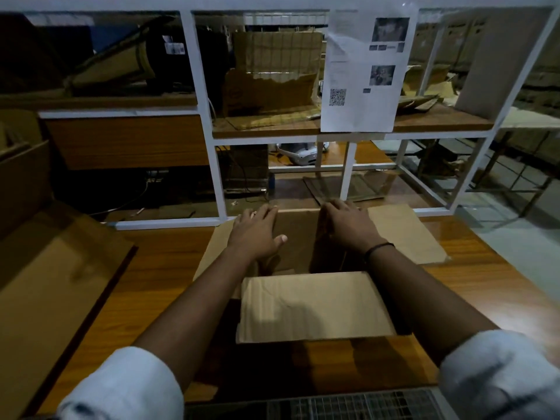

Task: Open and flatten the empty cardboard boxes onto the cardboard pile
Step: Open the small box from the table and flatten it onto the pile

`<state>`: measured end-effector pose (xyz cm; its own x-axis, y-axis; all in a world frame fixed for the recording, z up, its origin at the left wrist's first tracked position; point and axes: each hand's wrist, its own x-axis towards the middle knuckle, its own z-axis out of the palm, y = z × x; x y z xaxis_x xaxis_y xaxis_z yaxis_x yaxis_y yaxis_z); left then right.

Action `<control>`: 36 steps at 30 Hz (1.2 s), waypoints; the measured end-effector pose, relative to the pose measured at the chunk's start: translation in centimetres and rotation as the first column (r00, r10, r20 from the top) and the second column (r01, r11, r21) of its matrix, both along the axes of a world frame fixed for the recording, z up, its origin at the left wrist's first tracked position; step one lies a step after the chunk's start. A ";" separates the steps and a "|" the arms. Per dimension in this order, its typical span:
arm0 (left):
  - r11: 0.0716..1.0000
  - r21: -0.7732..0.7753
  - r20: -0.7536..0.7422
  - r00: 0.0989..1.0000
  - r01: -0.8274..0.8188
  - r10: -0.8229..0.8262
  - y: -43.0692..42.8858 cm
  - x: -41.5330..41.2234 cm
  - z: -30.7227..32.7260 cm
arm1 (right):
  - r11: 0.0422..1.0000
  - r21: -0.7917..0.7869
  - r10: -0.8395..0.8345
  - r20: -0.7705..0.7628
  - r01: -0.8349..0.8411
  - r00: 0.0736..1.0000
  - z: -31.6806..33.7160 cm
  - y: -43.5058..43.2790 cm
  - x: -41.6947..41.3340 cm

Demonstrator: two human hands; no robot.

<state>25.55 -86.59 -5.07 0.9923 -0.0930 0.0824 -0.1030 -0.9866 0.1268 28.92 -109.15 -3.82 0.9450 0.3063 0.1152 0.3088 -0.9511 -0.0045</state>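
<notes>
Your left hand (257,234) and right hand (348,227) lie flat, apart, on the box (315,304) near the desk's (163,268) far edge; uneven pressure could skid it off.

Fingertips of the right hand (348,224) hide behind the box (315,304) wall. Below both wrists, the box's inside is too dark to read.

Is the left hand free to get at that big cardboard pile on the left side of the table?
Probably yes. The left hand rests on the far edge of the open box, gripping nothing visibly, and only bare table lies between it and the cardboard pile. Nothing stands in the way.
</notes>
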 end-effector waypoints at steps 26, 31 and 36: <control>0.317 -0.933 -0.143 0.984 -0.169 0.102 1.1 -5.6 -1.6 | 0.484 0.838 0.007 -0.293 0.253 0.956 -1.7 -5.4 -6.0; 0.284 -0.947 -0.126 0.987 -0.149 0.098 1.3 -5.5 -2.1 | 0.334 0.902 0.007 -0.293 0.274 0.956 -2.1 -5.0 -5.6; 0.754 -0.657 0.346 0.884 -0.010 0.313 2.0 -5.3 -1.1 | 0.413 0.910 -0.255 0.070 0.043 0.964 -2.1 -3.5 -7.0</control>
<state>20.23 -84.60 -6.21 0.8399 0.2881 0.4599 -0.1408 -0.7026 0.6975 21.96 -112.67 -5.95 0.8945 -0.2154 0.3918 0.2576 -0.4678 -0.8455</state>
